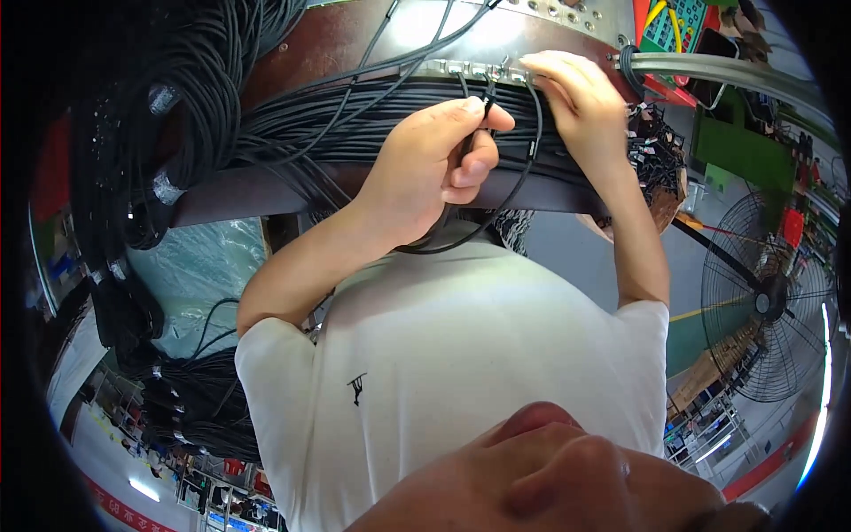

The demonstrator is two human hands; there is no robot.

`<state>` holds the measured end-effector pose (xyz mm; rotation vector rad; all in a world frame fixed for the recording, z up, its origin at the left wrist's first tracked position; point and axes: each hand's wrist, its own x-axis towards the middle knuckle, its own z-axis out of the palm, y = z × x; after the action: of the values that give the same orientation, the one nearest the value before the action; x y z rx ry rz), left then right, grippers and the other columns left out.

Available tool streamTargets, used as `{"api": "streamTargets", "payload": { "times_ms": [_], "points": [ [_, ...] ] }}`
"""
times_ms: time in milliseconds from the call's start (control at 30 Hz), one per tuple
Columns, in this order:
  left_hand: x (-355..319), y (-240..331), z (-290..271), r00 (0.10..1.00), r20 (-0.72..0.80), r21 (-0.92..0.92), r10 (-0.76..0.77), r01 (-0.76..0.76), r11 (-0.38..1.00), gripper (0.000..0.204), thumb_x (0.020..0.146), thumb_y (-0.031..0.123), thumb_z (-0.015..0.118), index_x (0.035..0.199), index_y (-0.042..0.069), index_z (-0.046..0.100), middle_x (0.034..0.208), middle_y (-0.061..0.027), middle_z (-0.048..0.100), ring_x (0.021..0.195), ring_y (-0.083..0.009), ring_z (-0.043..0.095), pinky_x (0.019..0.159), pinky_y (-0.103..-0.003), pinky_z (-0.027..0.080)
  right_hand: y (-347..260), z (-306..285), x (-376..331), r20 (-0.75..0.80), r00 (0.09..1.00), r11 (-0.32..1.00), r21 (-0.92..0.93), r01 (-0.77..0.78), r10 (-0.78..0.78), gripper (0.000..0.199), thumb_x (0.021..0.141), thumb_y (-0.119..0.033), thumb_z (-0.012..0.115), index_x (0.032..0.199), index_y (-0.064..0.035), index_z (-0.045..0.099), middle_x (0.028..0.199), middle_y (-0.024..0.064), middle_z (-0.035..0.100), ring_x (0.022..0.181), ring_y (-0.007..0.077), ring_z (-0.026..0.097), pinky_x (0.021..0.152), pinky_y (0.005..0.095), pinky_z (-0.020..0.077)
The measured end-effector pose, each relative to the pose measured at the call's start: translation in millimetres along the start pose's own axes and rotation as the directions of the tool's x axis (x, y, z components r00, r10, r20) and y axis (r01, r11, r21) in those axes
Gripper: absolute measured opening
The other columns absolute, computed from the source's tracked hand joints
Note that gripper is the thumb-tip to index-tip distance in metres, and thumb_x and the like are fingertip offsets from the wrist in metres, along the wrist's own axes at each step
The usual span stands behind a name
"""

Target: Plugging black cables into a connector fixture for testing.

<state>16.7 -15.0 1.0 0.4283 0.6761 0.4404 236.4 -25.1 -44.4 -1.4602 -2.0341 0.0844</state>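
Observation:
My left hand (434, 164) is closed round a black cable (488, 99), with the thumb on top and the cable's upper part sticking out past the fingertips. A loop of black cable (525, 173) hangs from beside my right hand down to below my left hand. My right hand (585, 106) has its fingers drawn together at the right end of a row of small metal clips (479, 71); whatever is between the fingertips is hidden. Under both hands lies a thick bundle of black cables (372, 115), stretched along the brown bench (319, 40).
Coiled black cables (195, 106) hang at the left, tied with clear bands. A pile of black connectors (654, 146) lies at the right by a curved metal bar (727, 64). A black fan (764, 297) stands at the right. Clear plastic sheeting (208, 275) covers something at the left.

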Motion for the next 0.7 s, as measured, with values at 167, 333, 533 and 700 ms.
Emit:
{"api": "streamTargets", "payload": {
  "times_ms": [167, 333, 533, 700],
  "points": [
    [5.2, 19.0, 22.4, 0.952, 0.172, 0.289, -0.253, 0.197, 0.937, 0.033, 0.100, 0.025, 0.041, 0.092, 0.000, 0.060, 0.071, -0.0081, 0.061, 0.057, -0.0115, 0.052, 0.052, -0.024, 0.044, -15.3, -24.5, 15.4, 0.035, 0.948, 0.935, -0.155, 0.318, -0.317, 0.020, 0.073, -0.008, 0.065, 0.093, -0.0078, 0.063, 0.096, 0.0057, 0.066, 0.085, 0.0230, 0.065, 0.070, 0.0330, 0.0515],
    [-3.3, 26.0, 22.4, 0.948, 0.306, 0.886, 0.087, -0.317, 0.339, 0.024, 0.096, 0.020, 0.051, 0.095, 0.001, 0.067, 0.060, -0.0038, 0.062, 0.051, -0.0100, 0.056, 0.050, -0.026, 0.045, 7.8, -7.4, -10.5, -0.148, 0.988, 0.997, -0.071, 0.037, -0.047, 0.020, 0.073, -0.002, 0.073, 0.090, -0.0087, 0.065, 0.081, 0.0034, 0.068, 0.072, 0.0225, 0.066, 0.065, 0.0307, 0.0517],
    [-3.4, 26.7, -3.5, 0.898, 0.307, 0.865, 0.316, -0.402, 0.300, 0.022, 0.096, 0.017, 0.054, 0.105, 0.000, 0.066, 0.074, -0.0064, 0.065, 0.063, -0.0114, 0.060, 0.060, -0.024, 0.048, 14.5, 8.5, -13.6, 0.088, 0.978, 0.950, 0.234, -0.205, 0.189, 0.017, 0.077, -0.001, 0.074, 0.088, 0.0015, 0.063, 0.098, 0.0111, 0.068, 0.087, 0.0214, 0.066, 0.077, 0.0297, 0.0524],
    [6.0, 69.6, -39.2, 0.938, 0.136, 0.897, 0.318, -0.253, 0.362, 0.025, 0.100, 0.018, 0.049, 0.106, 0.001, 0.066, 0.080, -0.0015, 0.062, 0.070, -0.0044, 0.053, 0.067, -0.019, 0.045, 12.9, 1.8, -0.4, 0.136, 0.971, 0.964, 0.152, -0.216, 0.196, 0.020, 0.073, -0.010, 0.076, 0.084, -0.0010, 0.061, 0.088, 0.0088, 0.067, 0.081, 0.0258, 0.065, 0.071, 0.0329, 0.0527]
  ]
}}
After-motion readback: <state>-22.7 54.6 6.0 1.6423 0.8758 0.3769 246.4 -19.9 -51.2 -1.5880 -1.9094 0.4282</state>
